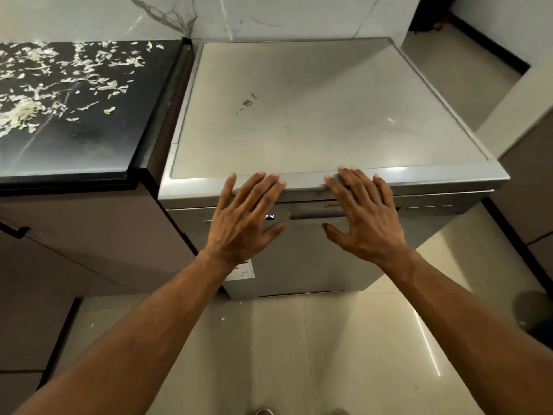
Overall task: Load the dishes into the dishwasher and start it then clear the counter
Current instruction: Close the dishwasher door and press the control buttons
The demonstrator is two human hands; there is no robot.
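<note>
A silver freestanding dishwasher (323, 115) fills the middle of the view, its door shut. A small lit display (269, 217) glows on the front panel, beside the recessed door handle (311, 217). My left hand (245, 220) lies flat with fingers spread over the upper front of the door, fingertips at the top's front edge. My right hand (365, 214) is spread the same way to the right, over the handle area. Neither hand holds anything. No dishes are in view.
To the left is a black stone counter (89, 139) strewn with pale shredded vegetable scraps (45, 85). Brown cabinets (74, 241) stand under it. A marble wall runs behind. The tiled floor (329, 339) carries a few crumbs, and a dark round object (535, 316) sits at right.
</note>
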